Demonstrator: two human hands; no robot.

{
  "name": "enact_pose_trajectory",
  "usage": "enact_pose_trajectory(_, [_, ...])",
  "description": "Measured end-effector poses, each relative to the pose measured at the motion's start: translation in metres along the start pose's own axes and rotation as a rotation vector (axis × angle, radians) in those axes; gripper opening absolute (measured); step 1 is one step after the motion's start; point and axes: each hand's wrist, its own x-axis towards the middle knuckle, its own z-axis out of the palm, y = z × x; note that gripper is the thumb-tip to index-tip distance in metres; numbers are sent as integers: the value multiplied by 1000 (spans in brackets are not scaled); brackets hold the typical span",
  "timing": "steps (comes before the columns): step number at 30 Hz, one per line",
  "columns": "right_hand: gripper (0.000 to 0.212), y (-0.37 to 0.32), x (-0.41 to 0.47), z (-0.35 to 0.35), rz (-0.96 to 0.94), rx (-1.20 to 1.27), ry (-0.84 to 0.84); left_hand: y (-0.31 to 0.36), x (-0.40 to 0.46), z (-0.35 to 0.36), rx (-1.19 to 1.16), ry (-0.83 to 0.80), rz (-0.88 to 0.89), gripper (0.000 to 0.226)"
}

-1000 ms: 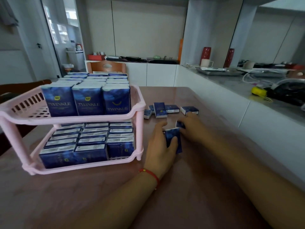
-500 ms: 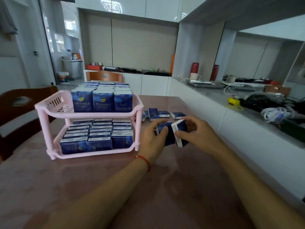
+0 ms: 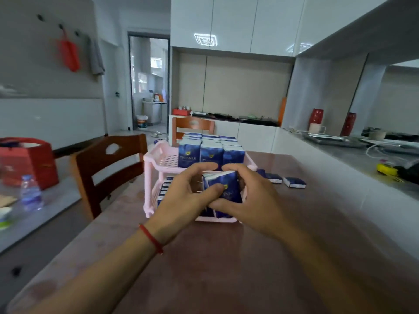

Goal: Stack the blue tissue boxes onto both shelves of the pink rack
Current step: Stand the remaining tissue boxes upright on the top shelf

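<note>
A pink two-shelf rack [image 3: 156, 158] stands on the brown table, with rows of blue tissue boxes [image 3: 189, 154] upright on its top shelf and more lying on the lower shelf [image 3: 163, 189]. Both hands hold a small bundle of blue tissue boxes [image 3: 223, 186] raised in front of the rack's right half. My left hand [image 3: 188, 196] grips the bundle's left side, thumb on its face. My right hand [image 3: 251, 200] clasps its right side and bottom. The hands hide most of the lower shelf. Loose blue boxes [image 3: 294, 181] lie on the table right of the rack.
A wooden chair [image 3: 108, 168] stands left of the table and another [image 3: 192, 126] behind the rack. A white counter [image 3: 353, 164] with cables and a yellow item runs along the right. At far left sit a water bottle [image 3: 30, 192] and a red bag [image 3: 29, 159].
Both hands lifted the gathered boxes off the table and carried them left, up in front of the rack. The camera tilted up and turned left.
</note>
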Motion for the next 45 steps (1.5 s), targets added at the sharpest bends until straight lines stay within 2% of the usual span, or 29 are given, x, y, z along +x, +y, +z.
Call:
enact_pose_trajectory(4, [56, -19, 25, 19, -48, 135, -85, 20, 1, -57, 108, -48, -59, 42])
enact_pose_trajectory(8, [60, -42, 53, 38, -141, 149, -6, 53, 19, -99, 433, -161, 42, 46])
enact_pose_trajectory(10, [61, -52, 66, 42, -182, 122, 41, 68, 32, -114, 501, -187, 68, 44])
enact_pose_trajectory(13, [54, -54, 80, 43, -226, 121, 190, 74, 58, -136, 526, -122, 102, 35])
enact_pose_trajectory(17, [32, -30, 75, 44, -261, 173, 465, 59, 96, -157, 519, -34, 68, 29])
enact_pose_trajectory(19, [26, -11, 66, 51, -278, 132, 536, 45, 116, -162, 520, -14, 36, 30])
enact_pose_trajectory(22, [30, 8, 64, 59, -323, -42, 585, 22, 144, -164, 538, -56, -24, 31])
enact_pose_trajectory(25, [38, 13, 81, 53, -276, -273, 548, 4, 166, -160, 589, -99, -83, 28])
enact_pose_trajectory(30, [51, 14, 113, 48, -90, -567, 308, -17, 191, -152, 724, -155, -140, 34])
enact_pose_trajectory(34, [63, 15, 123, 50, -7, -609, 151, -21, 197, -144, 781, -227, -168, 34])
enact_pose_trajectory(38, [65, 14, 125, 51, -6, -634, 116, -24, 197, -140, 825, -264, -150, 35])
enact_pose_trajectory(45, [66, 9, 123, 42, 58, -663, 29, -30, 188, -136, 771, -289, -151, 47])
